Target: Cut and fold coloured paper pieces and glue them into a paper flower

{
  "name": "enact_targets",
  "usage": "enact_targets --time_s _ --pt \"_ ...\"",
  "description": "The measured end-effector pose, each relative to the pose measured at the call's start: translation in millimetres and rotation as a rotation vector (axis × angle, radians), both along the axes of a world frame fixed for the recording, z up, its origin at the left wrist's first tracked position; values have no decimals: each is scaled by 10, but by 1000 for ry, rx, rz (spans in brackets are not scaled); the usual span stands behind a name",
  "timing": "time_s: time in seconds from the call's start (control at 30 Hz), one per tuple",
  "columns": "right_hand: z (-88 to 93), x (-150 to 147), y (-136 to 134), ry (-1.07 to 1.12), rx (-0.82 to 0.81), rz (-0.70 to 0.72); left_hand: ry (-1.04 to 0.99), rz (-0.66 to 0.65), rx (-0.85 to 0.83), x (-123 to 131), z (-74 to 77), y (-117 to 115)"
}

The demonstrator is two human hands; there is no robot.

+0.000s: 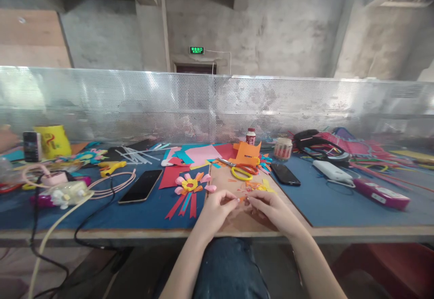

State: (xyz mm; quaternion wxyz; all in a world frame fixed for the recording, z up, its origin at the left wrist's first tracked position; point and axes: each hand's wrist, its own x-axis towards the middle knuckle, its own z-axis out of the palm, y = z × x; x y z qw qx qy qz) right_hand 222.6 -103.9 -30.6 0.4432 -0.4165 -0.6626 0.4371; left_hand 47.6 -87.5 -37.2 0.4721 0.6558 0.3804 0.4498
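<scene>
My left hand (217, 208) and my right hand (267, 207) meet over a brown board (237, 181) at the table's front edge. Both pinch a small orange paper piece (242, 198) between their fingertips. Just left of my left hand lies a paper flower (191, 185) with pink and orange petals, a yellow centre and red and blue strips hanging from it. Yellow-handled scissors (241, 171) lie beyond my hands, near a folded orange paper (248, 153). Small orange and yellow scraps (261, 186) are scattered by my right hand.
A blue mat (325, 199) covers the table. On it are two black phones (140, 186) (285, 174), coloured paper sheets (200, 154), a small bottle (250, 136), a jar (282, 148), a white power bank (332, 171), cables (111, 183), a yellow cup (54, 140). A perforated metal screen (217, 104) stands behind.
</scene>
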Motion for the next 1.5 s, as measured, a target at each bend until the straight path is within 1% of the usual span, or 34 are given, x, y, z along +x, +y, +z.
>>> enact_targets --time_s 0.07,0.13,0.2,0.33,0.5,0.57,0.6,0.67,0.73,0.77,0.83,0.87,0.93,1.0,1.07,1.17,1.37,1.5 --pt "-4 -5 9 -3 22 -29 -16 39 12 -2 1 11" --pt "-6 -9 12 -40 53 -44 -15 51 16 2 1 18" --pt "-6 -15 5 -77 67 -36 -18 35 0 8 -2 22" --pt "9 -30 -25 -136 48 39 -1 -14 -22 17 -3 17" --pt "21 -34 -37 -270 162 55 25 -50 10 18 20 1" --pt "9 -38 -36 -281 178 31 17 -32 21 13 16 1" --pt "-4 -42 -34 -276 195 -9 6 -19 28 9 9 5" --pt "-44 -51 -22 -265 312 -143 -18 3 40 2 -10 17" --pt "-103 -57 4 -300 529 -264 -30 15 31 -3 -27 29" --pt "-137 -58 20 -340 651 -293 -33 20 21 -4 -31 33" --pt "-197 -57 50 -439 854 -303 -38 23 2 -4 -32 34" --pt "-219 -55 58 -488 923 -299 -42 21 -5 -4 -29 31" --pt "-239 -53 53 -575 1018 -285 -46 15 -6 -5 -18 21" --pt "-232 -56 22 -660 1076 -258 -37 16 3 -8 -8 11" --pt "-216 -59 -15 -735 1121 -247 -26 17 15 -10 3 4" --pt "-209 -55 -46 -805 1124 -252 -27 11 2 -7 21 -5" --pt "-247 -24 -33 -931 1164 -221 -16 -5 -28 1 51 -21" --pt "-285 -8 -19 -992 1173 -208 -17 -2 -21 3 39 -10"
